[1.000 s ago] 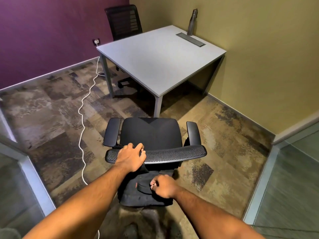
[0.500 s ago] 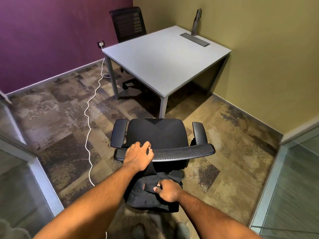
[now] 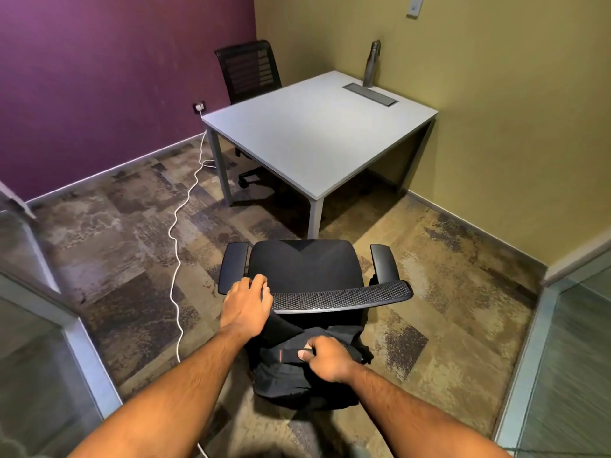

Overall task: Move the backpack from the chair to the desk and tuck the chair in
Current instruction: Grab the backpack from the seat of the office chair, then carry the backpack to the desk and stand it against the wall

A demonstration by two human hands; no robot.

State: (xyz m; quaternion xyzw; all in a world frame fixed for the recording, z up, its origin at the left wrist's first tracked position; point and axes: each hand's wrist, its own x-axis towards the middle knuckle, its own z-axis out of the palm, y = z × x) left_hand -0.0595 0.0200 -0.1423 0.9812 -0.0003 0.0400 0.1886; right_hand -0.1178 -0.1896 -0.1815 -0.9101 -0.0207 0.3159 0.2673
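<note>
A black office chair [image 3: 304, 269] stands on the carpet in front of the grey desk [image 3: 317, 133], its seat facing the desk corner. My left hand [image 3: 246, 300] grips the left end of the chair's mesh backrest top. A black backpack [image 3: 291, 381] hangs behind the backrest, close to me. My right hand [image 3: 325, 358] is closed on the backpack's top handle. The chair's base is hidden under the seat and the backpack.
A second black chair [image 3: 248, 71] sits tucked at the desk's far side by the purple wall. A white cable [image 3: 177, 246] runs from a wall socket [image 3: 199, 107] across the carpet, left of the chair. A metal bottle [image 3: 372, 62] stands at the desk's back. Glass partitions flank both sides.
The view has shifted so the desk and chair sit further right and closer. My right hand has lifted the backpack slightly by its handle. My left hand stays on the backrest.
</note>
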